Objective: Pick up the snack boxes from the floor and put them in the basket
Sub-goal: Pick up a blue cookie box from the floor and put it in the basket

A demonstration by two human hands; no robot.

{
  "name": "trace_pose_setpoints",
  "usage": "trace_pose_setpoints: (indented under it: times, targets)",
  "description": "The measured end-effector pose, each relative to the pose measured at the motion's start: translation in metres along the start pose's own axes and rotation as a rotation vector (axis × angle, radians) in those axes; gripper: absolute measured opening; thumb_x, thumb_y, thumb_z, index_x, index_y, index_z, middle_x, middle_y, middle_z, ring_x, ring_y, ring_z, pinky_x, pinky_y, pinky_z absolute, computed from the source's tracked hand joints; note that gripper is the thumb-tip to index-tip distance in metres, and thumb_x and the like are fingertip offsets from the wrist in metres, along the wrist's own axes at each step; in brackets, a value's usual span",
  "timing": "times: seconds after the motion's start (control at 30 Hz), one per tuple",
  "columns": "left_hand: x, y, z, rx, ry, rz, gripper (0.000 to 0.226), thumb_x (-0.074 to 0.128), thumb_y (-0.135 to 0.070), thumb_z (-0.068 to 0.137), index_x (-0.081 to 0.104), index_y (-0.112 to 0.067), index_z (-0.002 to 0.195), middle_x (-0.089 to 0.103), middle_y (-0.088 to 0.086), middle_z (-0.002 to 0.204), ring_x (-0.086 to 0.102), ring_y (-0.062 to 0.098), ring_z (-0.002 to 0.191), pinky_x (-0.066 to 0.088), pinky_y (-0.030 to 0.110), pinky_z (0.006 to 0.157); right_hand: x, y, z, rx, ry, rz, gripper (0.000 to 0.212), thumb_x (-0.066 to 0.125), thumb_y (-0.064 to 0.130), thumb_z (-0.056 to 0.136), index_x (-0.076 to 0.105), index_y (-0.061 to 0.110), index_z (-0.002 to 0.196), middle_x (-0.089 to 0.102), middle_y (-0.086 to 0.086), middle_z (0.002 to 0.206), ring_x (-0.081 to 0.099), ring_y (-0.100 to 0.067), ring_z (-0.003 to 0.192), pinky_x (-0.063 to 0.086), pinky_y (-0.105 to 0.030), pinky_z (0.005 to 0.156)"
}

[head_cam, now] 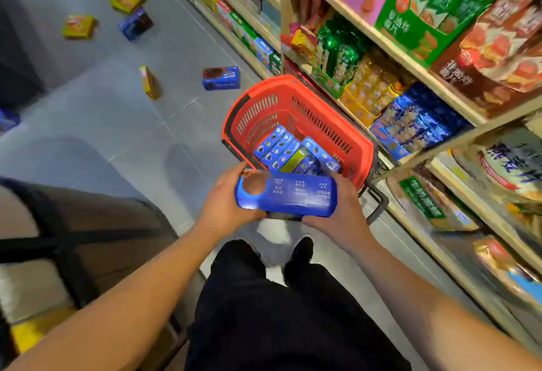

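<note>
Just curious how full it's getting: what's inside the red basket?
Inside the red basket lie several blue snack boxes and a yellow-green one. The near end is hidden by the blue box held in both hands.

**Basket mouth open, shelves tight on the right**

The basket (pixel 296 112) has an open top; blue boxes (pixel 281 150) fill only its bottom, leaving room above them. Shelves (pixel 390 57) press against its right side. Left of it the floor (pixel 123 124) lies open, broken by scattered boxes (pixel 221 78) farther off. A dark rack (pixel 73 241) blocks the near left.
</note>
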State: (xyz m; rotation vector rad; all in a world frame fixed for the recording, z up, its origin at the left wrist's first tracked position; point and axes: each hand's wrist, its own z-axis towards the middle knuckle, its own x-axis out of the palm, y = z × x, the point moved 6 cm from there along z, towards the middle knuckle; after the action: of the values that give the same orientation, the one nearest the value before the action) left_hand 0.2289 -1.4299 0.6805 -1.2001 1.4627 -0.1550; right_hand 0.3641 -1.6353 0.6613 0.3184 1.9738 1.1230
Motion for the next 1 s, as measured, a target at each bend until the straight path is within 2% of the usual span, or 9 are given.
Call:
trace_pose_setpoints:
  times: [0.1,0.23,0.3,0.37,0.43,0.5,0.6,0.87,1.0]
  targets:
    - [0.003,-0.002,0.064,0.081,0.107,0.014,0.108,0.092,-0.033,0.049,0.038,-0.018,0.142,0.048,-0.003,0.135,0.046,0.013,0.124,0.028,0.005,0.091,-0.004,-0.001,0.023,0.094,-0.131,0.048,0.095,0.093,0.022,0.051,0.045,0.013,0.133,0.045,0.010,0.116,0.046,-0.013,0.118,0.034,-0.013,0.093]
    - [0.023,0.000,0.143,0.168,0.275,0.004,0.095,0.085,-0.031,0.047,0.047,-0.021,0.133,0.052,-0.010,0.123,0.049,-0.006,0.109,0.028,-0.003,0.087,0.007,-0.020,0.054,0.248,-0.317,0.136,0.079,0.092,0.008,0.052,0.047,0.019,0.116,0.047,0.020,0.103,0.047,0.023,0.096,0.036,0.000,0.080]
    - [0.035,0.006,0.186,0.201,0.341,0.020,0.092,0.086,-0.026,0.049,0.048,-0.021,0.132,0.053,-0.011,0.121,0.047,-0.010,0.104,0.029,-0.003,0.089,0.025,-0.041,0.072,0.382,-0.369,0.151,0.090,0.092,0.017,0.050,0.046,0.011,0.127,0.050,0.005,0.119,0.045,0.012,0.108,0.031,0.000,0.091]
    - [0.054,0.021,0.230,0.251,0.429,0.081,0.102,0.087,-0.030,0.048,0.043,-0.015,0.138,0.050,-0.003,0.132,0.046,0.001,0.115,0.030,0.005,0.098,0.049,-0.066,0.094,0.476,-0.419,0.131,0.106,0.092,0.026,0.050,0.038,0.002,0.139,0.044,-0.006,0.131,0.045,-0.015,0.124,0.033,-0.017,0.107]
    - [0.074,0.042,0.268,0.268,0.484,0.104,0.105,0.090,-0.027,0.049,0.040,-0.014,0.140,0.048,0.000,0.137,0.044,0.006,0.121,0.029,0.008,0.102,0.073,-0.092,0.121,0.521,-0.427,0.094,0.111,0.091,0.033,0.050,0.034,0.001,0.141,0.042,-0.008,0.133,0.046,-0.024,0.125,0.036,-0.030,0.109]
    - [0.092,0.059,0.294,0.281,0.494,0.105,0.104,0.090,-0.025,0.050,0.039,-0.014,0.140,0.047,0.002,0.138,0.045,0.010,0.125,0.028,0.008,0.102,0.092,-0.116,0.143,0.560,-0.423,0.091,0.110,0.090,0.035,0.052,0.033,0.003,0.141,0.042,-0.006,0.131,0.045,-0.017,0.120,0.034,-0.020,0.106]
    - [0.139,0.101,0.338,0.267,0.519,0.138,0.098,0.086,-0.031,0.054,0.041,-0.014,0.139,0.050,0.004,0.137,0.049,0.017,0.125,0.036,0.025,0.105,0.123,-0.175,0.180,0.561,-0.425,0.086,0.106,0.092,0.021,0.054,0.034,0.004,0.141,0.037,0.000,0.125,0.039,-0.003,0.112,0.025,0.002,0.093]
    - [0.280,0.174,0.409,0.360,0.577,0.161,0.103,0.082,-0.037,0.053,0.037,-0.010,0.142,0.046,0.008,0.140,0.044,0.016,0.128,0.035,0.030,0.108,0.177,-0.322,0.226,0.652,-0.450,-0.028,0.109,0.088,0.027,0.059,0.028,0.005,0.146,0.034,-0.016,0.144,0.037,-0.024,0.132,0.019,0.003,0.094]
    - [0.344,0.202,0.435,0.317,0.591,0.223,0.108,0.085,-0.025,0.058,0.026,-0.020,0.149,0.032,0.012,0.152,0.032,0.024,0.140,0.032,0.033,0.110,0.197,-0.380,0.249,0.724,-0.485,-0.038,0.106,0.085,0.023,0.062,0.026,0.005,0.148,0.031,-0.018,0.146,0.030,-0.013,0.127,0.019,0.008,0.085]
